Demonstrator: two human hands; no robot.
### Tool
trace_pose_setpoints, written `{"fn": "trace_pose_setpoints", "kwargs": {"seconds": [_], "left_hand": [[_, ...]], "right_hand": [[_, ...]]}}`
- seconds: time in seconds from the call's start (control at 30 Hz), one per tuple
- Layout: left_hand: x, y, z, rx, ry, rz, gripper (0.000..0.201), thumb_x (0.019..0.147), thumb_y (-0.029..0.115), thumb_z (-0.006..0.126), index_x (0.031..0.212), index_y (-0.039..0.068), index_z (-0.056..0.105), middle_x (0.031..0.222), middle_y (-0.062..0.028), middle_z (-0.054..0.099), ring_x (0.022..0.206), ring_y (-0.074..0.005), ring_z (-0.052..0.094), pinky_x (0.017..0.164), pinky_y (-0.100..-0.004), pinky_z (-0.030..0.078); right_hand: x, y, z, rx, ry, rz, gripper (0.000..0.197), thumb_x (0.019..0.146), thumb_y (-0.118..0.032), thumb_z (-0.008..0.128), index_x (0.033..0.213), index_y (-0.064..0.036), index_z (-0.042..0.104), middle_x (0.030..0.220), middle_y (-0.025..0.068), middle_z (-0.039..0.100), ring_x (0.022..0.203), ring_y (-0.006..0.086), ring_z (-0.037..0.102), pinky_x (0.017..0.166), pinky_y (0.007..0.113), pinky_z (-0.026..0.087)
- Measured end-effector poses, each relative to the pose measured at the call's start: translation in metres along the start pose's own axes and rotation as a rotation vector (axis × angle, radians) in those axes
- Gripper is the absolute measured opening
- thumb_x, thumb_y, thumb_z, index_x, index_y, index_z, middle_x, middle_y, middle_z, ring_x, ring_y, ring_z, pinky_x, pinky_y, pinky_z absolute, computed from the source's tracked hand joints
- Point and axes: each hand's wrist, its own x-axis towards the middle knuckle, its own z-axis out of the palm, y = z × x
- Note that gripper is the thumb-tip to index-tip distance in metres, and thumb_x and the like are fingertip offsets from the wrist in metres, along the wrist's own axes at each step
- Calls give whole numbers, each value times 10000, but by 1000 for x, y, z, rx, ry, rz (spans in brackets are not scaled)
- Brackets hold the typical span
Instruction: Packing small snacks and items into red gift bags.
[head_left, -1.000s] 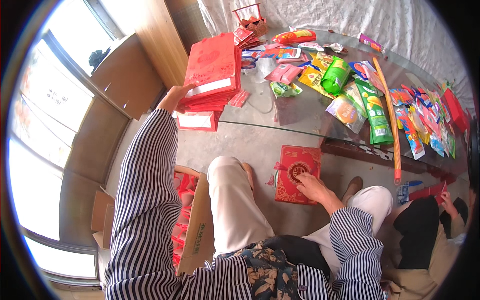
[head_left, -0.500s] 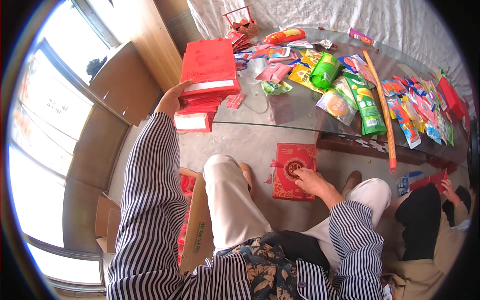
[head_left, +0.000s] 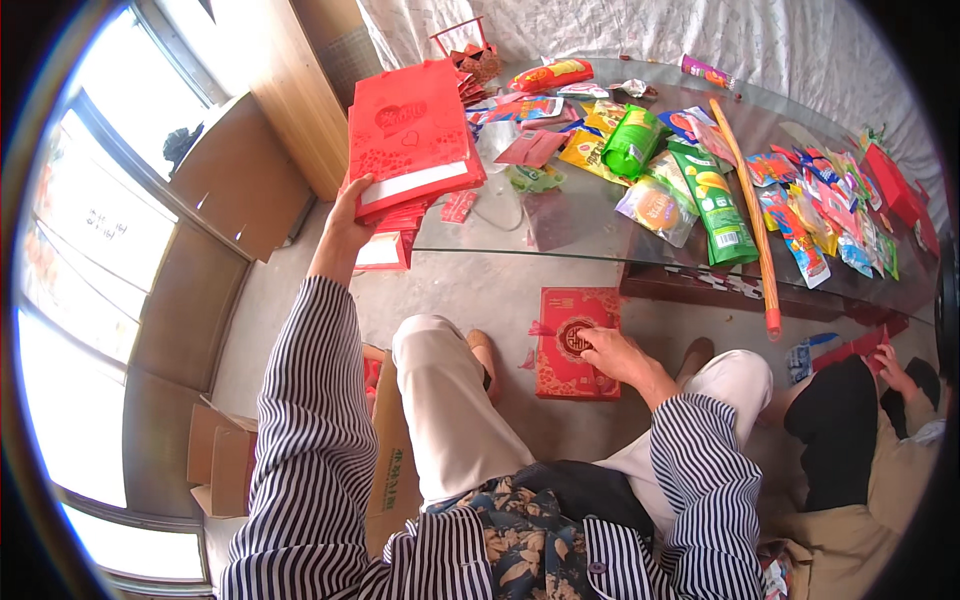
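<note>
At the left end of the glass table, my left hand [head_left: 352, 222] is closed on the near left edge of a flat red gift bag [head_left: 408, 140] with a white strip along its near edge. The bag is tilted up over a stack of similar red bags [head_left: 392, 228]. Whether one bag or more is in this grip, I cannot tell. Between my knees, below the table edge, is a red gift box [head_left: 570, 368] with a round dark emblem and small red ribbons. My right hand [head_left: 620, 358] has its fingers bent onto the middle of it; the fingertips are partly hidden.
Snack packets [head_left: 635, 145] lie heaped on the glass table [head_left: 560, 215], beside an orange stick [head_left: 750, 200]. A small red basket [head_left: 475, 62] stands at the back. An open cardboard box [head_left: 400, 470] is by my left leg. At right, a co-worker's hand [head_left: 890, 368] touches something red.
My left hand has raised the flat red gift bag off the stack, tilting it. My right hand stays on the gift box. The whole view has shifted slightly.
</note>
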Motion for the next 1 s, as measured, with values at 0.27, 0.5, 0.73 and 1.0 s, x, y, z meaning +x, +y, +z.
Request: {"fn": "trace_pose_setpoints", "kwargs": {"seconds": [0.27,0.5,0.73,1.0], "left_hand": [[-103,-52,-28,-16,-347,-34,517,860,158,701,1316,46,485,1218,-77,612,1106,-213,603,949,-383,512],[-198,-110,-49,209,-522,-283,630,812,162,740,1362,2,477,1203,-75,636,1044,-148,628,892,-297,519],[-202,-124,-61,324,-508,-622,552,843,141,704,1332,-12,499,1165,-97,655,1015,-179,658,889,-307,540],[-186,-180,-46,337,-363,-741,390,885,110,658,1229,-37,549,1138,-123,658,985,-196,659,876,-333,547]], "right_hand": [[4,3,-31,877,69,5,543,968,-334,559,1416,-55,434,1363,145,549,1183,265,586,935,384,490],[-10,-3,-61,1826,-7,-204,597,984,-538,450,1396,-106,448,1298,80,578,1129,197,597,910,417,520],[-6,46,-41,1402,440,210,343,932,-220,631,1216,-29,609,1171,81,639,1077,163,600,891,329,505],[9,75,-50,951,884,324,447,893,-105,565,1320,23,533,1304,174,584,1186,241,557,1006,336,426]]}}
